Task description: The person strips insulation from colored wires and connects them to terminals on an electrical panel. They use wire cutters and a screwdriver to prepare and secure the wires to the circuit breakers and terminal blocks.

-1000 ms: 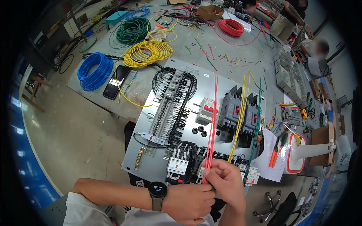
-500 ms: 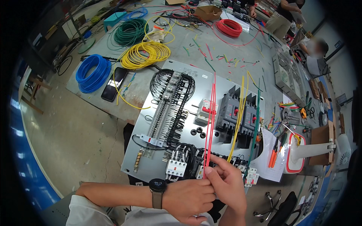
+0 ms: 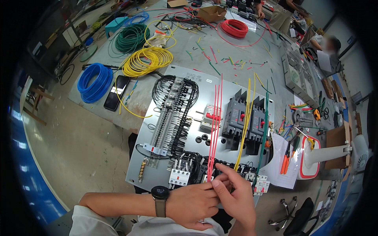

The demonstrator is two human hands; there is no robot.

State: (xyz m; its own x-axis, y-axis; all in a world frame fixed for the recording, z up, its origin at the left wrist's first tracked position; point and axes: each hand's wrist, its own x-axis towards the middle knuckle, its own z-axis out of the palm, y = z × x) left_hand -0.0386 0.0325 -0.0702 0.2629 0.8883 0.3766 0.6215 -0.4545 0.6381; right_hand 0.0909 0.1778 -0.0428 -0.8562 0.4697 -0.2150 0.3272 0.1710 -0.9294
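My left hand [image 3: 193, 205], a dark watch on its wrist, is closed round the lower ends of several red wires [image 3: 214, 137], which rise upright and fan slightly apart. Its fingertips are partly hidden. Right beside it, my right hand [image 3: 237, 193] touches the left fingers, its index finger and thumb apart, just right of the wires. Beneath the wires lies a grey metal mounting plate [image 3: 157, 118] carrying a terminal strip [image 3: 162, 126], a small breaker [image 3: 211, 117], two large dark breakers [image 3: 237, 116] and a white contactor [image 3: 179, 177]. Yellow wires [image 3: 244, 131] and green wires [image 3: 264, 137] stand up at the right.
Blue [image 3: 92, 84], yellow [image 3: 136, 62], green [image 3: 130, 38] and red wire coils [image 3: 234, 28] lie on the table, with a phone [image 3: 117, 93]. At right are orange-handled pliers [image 3: 284, 163] on paper and a white-armed stand [image 3: 327, 153]. Other people are at the far side.
The red wires have shifted left and spread apart at their tops. My right thumb and index finger have come off the wires; both hands have moved slightly left.
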